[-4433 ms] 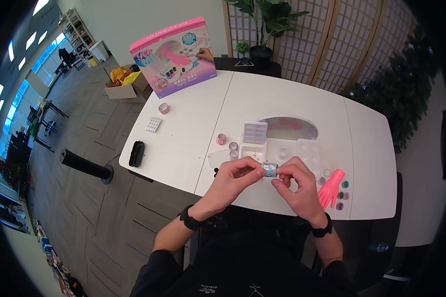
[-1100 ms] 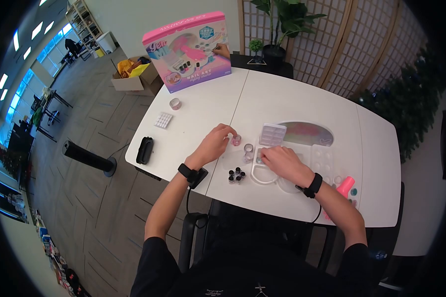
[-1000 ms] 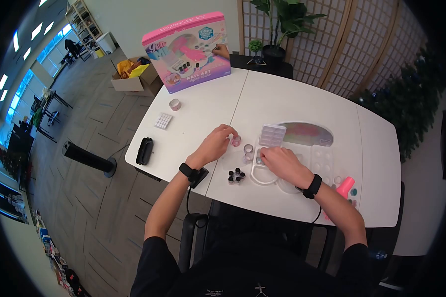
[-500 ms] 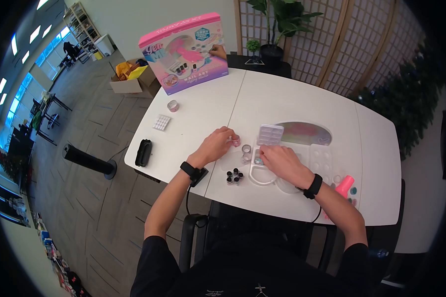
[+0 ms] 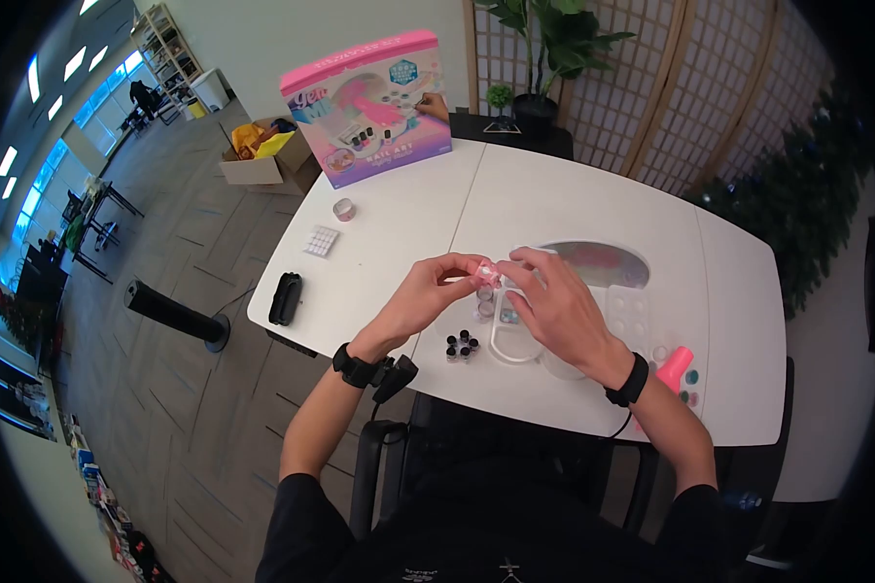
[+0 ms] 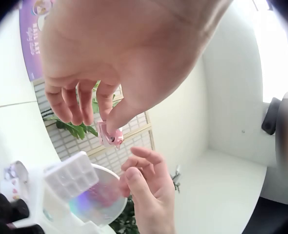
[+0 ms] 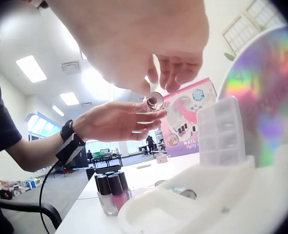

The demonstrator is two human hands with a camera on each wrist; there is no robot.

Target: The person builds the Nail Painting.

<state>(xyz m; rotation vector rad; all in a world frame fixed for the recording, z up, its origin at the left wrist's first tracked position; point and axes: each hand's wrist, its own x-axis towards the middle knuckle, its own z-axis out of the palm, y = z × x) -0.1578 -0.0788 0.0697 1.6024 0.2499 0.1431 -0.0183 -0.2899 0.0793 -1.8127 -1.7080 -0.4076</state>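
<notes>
Between thumb and fingers, my left hand (image 5: pixel 420 299) pinches a small roll of pink patterned tape (image 5: pixel 489 274), raised over the table. The right wrist view shows the roll's hollow core facing the camera. My right hand (image 5: pixel 572 321) hovers just right of the roll, fingers loosely bent; in the left wrist view a gap separates the two. Below my hands is a white vanity tray (image 5: pixel 517 361), with a bluish roll (image 7: pixel 185 193) lying in a compartment. Its upright lid with square pockets (image 7: pixel 222 131) shows in the right wrist view. Two pale rolls (image 5: pixel 484 309) stand left of the tray.
Several black-capped nail polish bottles (image 5: pixel 462 346) stand near the front edge. Behind the tray rises an oval mirror (image 5: pixel 608 265). A pink model hand (image 5: pixel 673 369) and small pots (image 5: pixel 691 376) lie right. Far left are a black case (image 5: pixel 285 298), another roll (image 5: pixel 344 209) and a kit box (image 5: pixel 369 112).
Earlier both hands held a blue patterned roll; then my right hand was at the tray compartment. My left hand has picked up the pink roll from the table, and my right hand has lifted toward it.
</notes>
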